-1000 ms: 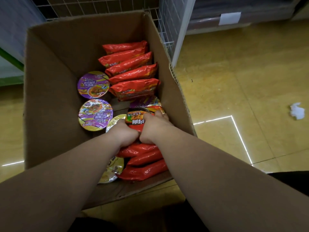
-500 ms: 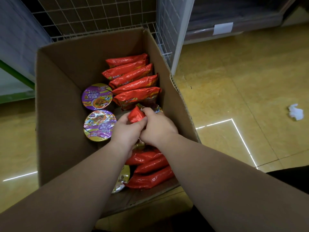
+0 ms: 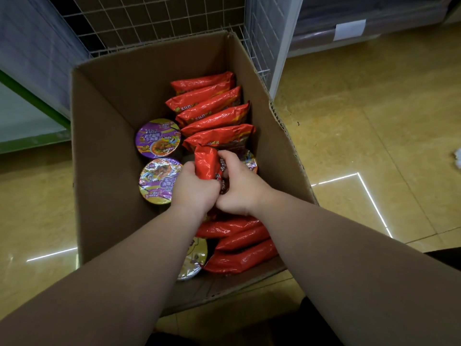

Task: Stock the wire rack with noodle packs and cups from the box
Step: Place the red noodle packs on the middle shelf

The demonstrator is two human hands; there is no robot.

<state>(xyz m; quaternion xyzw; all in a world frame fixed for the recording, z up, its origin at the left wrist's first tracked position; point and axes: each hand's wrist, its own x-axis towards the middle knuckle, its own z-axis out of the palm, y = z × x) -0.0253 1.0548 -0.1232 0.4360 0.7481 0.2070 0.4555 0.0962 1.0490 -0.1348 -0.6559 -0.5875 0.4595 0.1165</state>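
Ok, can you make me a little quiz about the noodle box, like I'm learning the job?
1. True or false: both hands grip one red pack.
2. The two purple-lidded cups sit against which side of the row of red packs: left or right?
3. Where is the wire rack: A) beyond the box, B) inside the box, C) on top of the cups?

Key:
1. True. The left hand and right hand both have a grip on the pack, raised above the others.
2. Left.
3. A.
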